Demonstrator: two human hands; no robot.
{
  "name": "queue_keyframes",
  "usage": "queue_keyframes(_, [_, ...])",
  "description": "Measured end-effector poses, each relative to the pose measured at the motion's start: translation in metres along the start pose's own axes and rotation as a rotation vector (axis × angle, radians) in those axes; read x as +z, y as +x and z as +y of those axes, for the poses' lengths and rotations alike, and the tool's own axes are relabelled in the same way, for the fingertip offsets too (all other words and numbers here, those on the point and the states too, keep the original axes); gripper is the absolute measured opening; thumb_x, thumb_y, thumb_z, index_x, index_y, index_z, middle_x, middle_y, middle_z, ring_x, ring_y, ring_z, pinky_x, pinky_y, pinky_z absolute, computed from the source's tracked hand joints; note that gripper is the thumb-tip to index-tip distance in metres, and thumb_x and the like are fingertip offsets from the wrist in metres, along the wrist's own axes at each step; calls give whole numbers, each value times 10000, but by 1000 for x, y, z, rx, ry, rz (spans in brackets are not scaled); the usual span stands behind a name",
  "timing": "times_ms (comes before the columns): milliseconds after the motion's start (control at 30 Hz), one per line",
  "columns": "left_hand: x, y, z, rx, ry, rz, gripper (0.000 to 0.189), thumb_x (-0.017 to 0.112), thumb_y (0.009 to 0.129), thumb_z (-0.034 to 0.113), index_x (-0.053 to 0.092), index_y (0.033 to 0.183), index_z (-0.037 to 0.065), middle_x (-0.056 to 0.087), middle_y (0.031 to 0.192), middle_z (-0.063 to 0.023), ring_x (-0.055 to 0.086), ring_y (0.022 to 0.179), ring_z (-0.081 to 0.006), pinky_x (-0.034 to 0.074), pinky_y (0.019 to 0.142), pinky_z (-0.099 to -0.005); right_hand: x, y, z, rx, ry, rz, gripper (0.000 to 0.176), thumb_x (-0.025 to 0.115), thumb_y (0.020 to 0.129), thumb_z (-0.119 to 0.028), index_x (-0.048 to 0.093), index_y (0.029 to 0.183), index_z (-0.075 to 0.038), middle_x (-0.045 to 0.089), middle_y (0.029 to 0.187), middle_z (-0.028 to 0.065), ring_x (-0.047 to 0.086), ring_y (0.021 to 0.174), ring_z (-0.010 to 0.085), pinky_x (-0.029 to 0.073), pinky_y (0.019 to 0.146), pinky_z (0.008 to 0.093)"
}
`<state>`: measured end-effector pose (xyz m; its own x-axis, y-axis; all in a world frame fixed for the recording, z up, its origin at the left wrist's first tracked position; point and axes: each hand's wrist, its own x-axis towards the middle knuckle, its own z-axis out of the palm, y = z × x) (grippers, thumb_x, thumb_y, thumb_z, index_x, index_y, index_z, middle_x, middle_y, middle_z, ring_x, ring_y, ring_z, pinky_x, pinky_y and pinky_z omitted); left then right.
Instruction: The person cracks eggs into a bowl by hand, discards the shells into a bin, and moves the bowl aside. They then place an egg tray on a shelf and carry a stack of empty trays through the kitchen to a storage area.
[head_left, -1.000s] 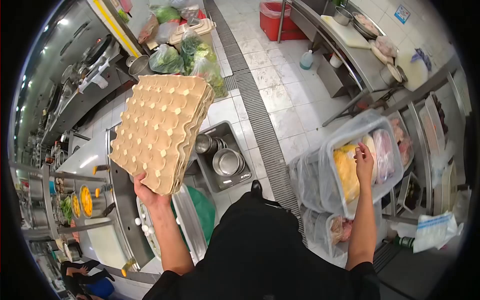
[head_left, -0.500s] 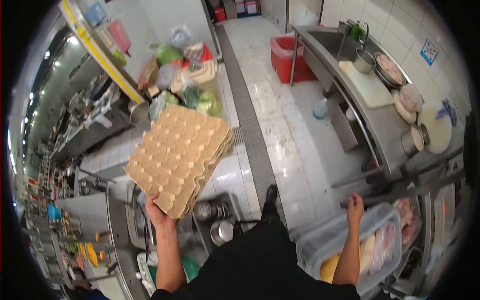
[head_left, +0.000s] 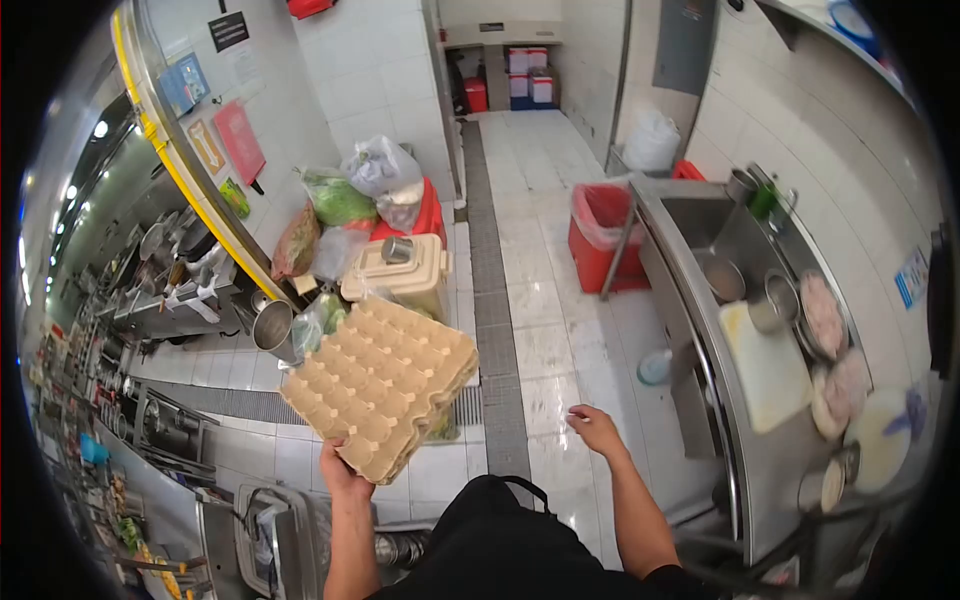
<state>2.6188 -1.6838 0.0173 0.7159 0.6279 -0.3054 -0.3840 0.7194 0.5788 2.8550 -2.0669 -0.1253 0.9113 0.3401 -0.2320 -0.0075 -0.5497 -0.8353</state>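
Note:
My left hand (head_left: 345, 470) grips the near corner of a stack of cardboard egg trays (head_left: 380, 375) and holds it tilted in front of me. The cups on the top tray hold no eggs; the lower trays show only at their edges. Over the tiled floor (head_left: 550, 400), to the right of the trays, hangs my right hand (head_left: 597, 432). Its fingers are loosely curled in, and I see nothing in them.
Beyond the trays stands a lidded beige bin (head_left: 400, 270) with bagged vegetables (head_left: 340, 200) near it. On the right, a steel sink counter (head_left: 690, 290) carries a white cutting board (head_left: 765, 370). A red trash bin (head_left: 600, 240) stands by its far end. A floor drain (head_left: 495, 340) runs ahead.
My view has lifted and moved forward along the aisle. The egg trays stay in my left hand. My right hand has swung inward, away from the plastic tub at the right.

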Motion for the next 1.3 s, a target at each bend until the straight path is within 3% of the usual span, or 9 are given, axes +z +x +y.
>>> queue_keyframes(167, [37, 129, -51, -96, -3, 65, 656, 517, 760, 167, 430, 1397, 34, 564, 1321, -151, 565, 1177, -366, 468, 1017, -509, 6, 166, -40, -139, 10, -121, 362, 655, 894, -275, 660, 1166, -36, 710, 962, 101, 667, 755, 177, 532, 714, 305])
queue_keyframes(367, [116, 300, -107, -189, -24, 108, 637, 536, 766, 183, 451, 1384, 52, 568, 1311, -142, 562, 1178, -361, 456, 1023, -516, -10, 264, 179, 415, -98, -42, 254, 661, 841, -256, 695, 970, -40, 655, 732, 79, 650, 651, 218, 519, 570, 358])
queue_keyframes(400, [138, 327, -110, -232, -8, 133, 624, 539, 776, 192, 453, 1377, 49, 567, 1311, -146, 562, 1179, -360, 455, 1025, -513, -25, 257, 178, 780, -19, -129, 220, 646, 858, -260, 678, 955, -65, 643, 747, 68, 639, 625, 216, 512, 544, 360])
queue_keyframes(633, [278, 526, -147, -339, 65, 5, 558, 531, 830, 189, 456, 1361, 33, 563, 1316, -156, 563, 1179, -355, 447, 1039, -502, -82, 259, 144, 978, 485, 218, 330, 609, 883, -277, 595, 1142, -73, 664, 949, 108, 659, 714, 234, 531, 594, 381])
queue_keyframes(867, [408, 711, -214, -329, 175, 10, 566, 551, 821, 204, 470, 1364, 66, 566, 1322, -130, 555, 1188, -348, 441, 1037, -507, -98, 424, 177, 1324, 476, 93, 297, 603, 927, -287, 582, 1145, -86, 661, 971, 101, 651, 783, 273, 524, 637, 435])
queue_keyframes(1033, [475, 822, -229, -276, 170, 25, 576, 555, 813, 201, 467, 1368, 76, 563, 1328, -120, 551, 1194, -346, 436, 1039, -507, -149, 707, 163, 1004, 423, 20, 248, 615, 885, -279, 634, 1025, -75, 663, 938, 115, 637, 761, 258, 534, 625, 427])
queue_keyframes(1100, [494, 861, -234, -228, 138, 46, 583, 553, 812, 198, 461, 1373, 71, 557, 1333, -128, 541, 1205, -351, 432, 1043, -515, -160, 852, 249, 128, -80, -115, 262, 626, 864, -297, 642, 955, -51, 636, 737, 86, 604, 585, 205, 500, 514, 364])
queue_keyframes(1167, [518, 895, -238, -236, 88, 34, 584, 546, 811, 190, 458, 1375, 69, 558, 1330, -134, 537, 1209, -356, 432, 1042, -521, -213, 970, 89, 220, 37, 11, 267, 587, 907, -276, 649, 939, -19, 662, 750, 93, 618, 574, 174, 493, 496, 339])
queue_keyframes(1300, [536, 995, -266, -231, -11, 44, 594, 532, 804, 174, 451, 1382, 60, 540, 1347, -142, 536, 1207, -359, 430, 1044, -526, -267, 1169, -77, 103, 58, 33, 300, 590, 919, -259, 650, 1076, -11, 671, 826, 76, 630, 649, 151, 497, 570, 307])
